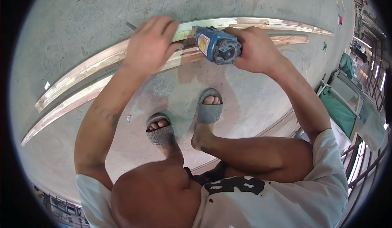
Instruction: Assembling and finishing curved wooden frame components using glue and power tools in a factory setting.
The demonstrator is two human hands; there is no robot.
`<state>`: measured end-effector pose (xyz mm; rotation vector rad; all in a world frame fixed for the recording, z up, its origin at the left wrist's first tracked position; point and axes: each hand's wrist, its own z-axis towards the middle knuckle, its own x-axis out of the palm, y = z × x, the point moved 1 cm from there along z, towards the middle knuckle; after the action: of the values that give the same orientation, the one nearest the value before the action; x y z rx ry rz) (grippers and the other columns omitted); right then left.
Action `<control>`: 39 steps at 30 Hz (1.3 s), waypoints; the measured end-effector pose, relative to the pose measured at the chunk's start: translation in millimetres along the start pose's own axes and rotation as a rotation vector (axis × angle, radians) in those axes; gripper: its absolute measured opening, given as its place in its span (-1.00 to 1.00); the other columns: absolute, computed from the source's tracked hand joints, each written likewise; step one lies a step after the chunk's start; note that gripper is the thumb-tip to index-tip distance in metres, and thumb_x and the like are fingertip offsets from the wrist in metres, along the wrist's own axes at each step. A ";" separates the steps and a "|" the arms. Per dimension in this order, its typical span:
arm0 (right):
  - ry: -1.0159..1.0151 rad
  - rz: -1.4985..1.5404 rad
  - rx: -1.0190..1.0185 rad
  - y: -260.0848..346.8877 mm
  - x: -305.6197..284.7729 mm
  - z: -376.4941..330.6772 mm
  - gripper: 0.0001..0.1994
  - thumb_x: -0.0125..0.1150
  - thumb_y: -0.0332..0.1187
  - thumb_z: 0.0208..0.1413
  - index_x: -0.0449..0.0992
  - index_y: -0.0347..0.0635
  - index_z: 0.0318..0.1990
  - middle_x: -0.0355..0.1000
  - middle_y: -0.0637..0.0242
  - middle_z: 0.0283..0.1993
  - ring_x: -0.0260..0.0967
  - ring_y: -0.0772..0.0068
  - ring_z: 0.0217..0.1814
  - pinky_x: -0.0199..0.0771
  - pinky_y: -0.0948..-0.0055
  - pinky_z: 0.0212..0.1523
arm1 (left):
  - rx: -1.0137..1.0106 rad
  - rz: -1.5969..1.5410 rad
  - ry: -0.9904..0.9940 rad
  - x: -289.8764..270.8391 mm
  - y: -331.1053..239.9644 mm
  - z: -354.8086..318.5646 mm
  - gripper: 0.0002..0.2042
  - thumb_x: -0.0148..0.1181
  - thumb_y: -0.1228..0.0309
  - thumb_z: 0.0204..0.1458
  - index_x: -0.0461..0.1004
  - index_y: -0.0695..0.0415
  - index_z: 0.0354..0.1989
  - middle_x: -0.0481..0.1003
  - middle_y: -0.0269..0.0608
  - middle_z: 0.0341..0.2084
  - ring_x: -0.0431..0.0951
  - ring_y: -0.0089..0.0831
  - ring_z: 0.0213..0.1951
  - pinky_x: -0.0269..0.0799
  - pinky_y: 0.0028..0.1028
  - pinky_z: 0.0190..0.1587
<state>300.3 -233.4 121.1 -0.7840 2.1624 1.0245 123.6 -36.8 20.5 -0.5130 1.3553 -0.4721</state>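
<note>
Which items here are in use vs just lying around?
In use: blue power tool gripped by right hand; left hand pressing on the near wooden strip; far wooden strip alongside.

Lying about: green cloth, small red object, pale scrap on the concrete floor.

Grey concrete floor (73, 27) is lying dusty and scuffed, daylight falling evenly across it. Small scraps are sitting on it, one pale chip (47, 85) at left. At right, a metal railing (363, 162) is running along the edge, green cloth (339, 111) draping beside it.
</note>
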 end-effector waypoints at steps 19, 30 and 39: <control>0.120 -0.088 0.109 13.8 1.1 18.0 -0.67 0.35 -0.42 -0.11 0.63 -0.17 -0.10 0.59 -0.01 -0.31 0.51 -0.19 -0.20 0.52 0.02 -0.16 | -0.057 0.043 0.120 20.1 -2.0 16.6 -0.69 0.35 0.43 -0.11 0.49 0.09 -0.15 0.47 -0.25 -0.20 0.53 -0.25 -0.03 0.48 -0.26 -0.08; 0.183 -0.162 0.206 42.1 -16.7 32.5 -0.69 0.31 -0.48 -0.14 0.62 -0.26 -0.14 0.58 -0.08 -0.28 0.52 -0.22 -0.18 0.54 0.02 -0.13 | 0.013 0.015 0.047 23.2 3.3 21.2 -0.75 0.30 0.36 -0.06 0.49 0.10 -0.19 0.48 -0.21 -0.24 0.55 -0.23 -0.09 0.49 -0.28 -0.08; -0.015 0.231 0.065 -36.2 -15.2 -52.5 -0.50 0.28 -0.47 0.04 0.50 -0.23 0.20 0.62 0.09 -0.11 0.56 0.05 -0.04 0.56 0.20 -0.04 | -0.069 0.017 0.117 0.3 8.1 -5.9 -0.63 0.41 0.31 -0.06 0.46 0.14 -0.10 0.47 -0.13 -0.09 0.52 -0.12 0.05 0.49 -0.18 0.04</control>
<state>321.9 -291.4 142.7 -0.5029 2.3001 1.0635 118.1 -31.0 14.6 -0.5373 1.4909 -0.4481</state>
